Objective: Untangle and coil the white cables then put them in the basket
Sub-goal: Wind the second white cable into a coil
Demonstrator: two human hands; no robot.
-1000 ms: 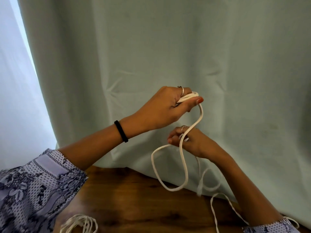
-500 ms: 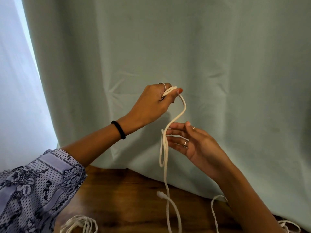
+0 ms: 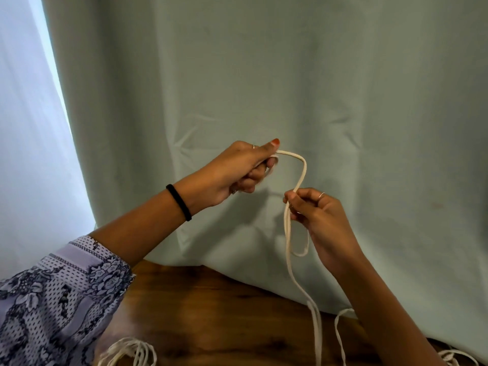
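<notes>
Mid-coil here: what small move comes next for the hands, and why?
Probably bring the right hand up to the left hand and lay its pinched loop onto the coil there. The white cable arches between both hands, and slack hangs to the table.

This looks like a room in a home. A big pale green curtain (image 3: 290,88) hangs across almost the whole view, with soft folds and creases in it. To the left of the curtain there is a thin white curtain (image 3: 23,128), and bright daylight shines through it, so a window seems to be behind it. Just below the green curtain is a brown wooden bench (image 3: 211,313) with dark grain lines, and the curtain's bottom edge touches it. The person's sleeve (image 3: 52,299), below and left of the curtain, is everyday cloth with flowers and dots.
</notes>
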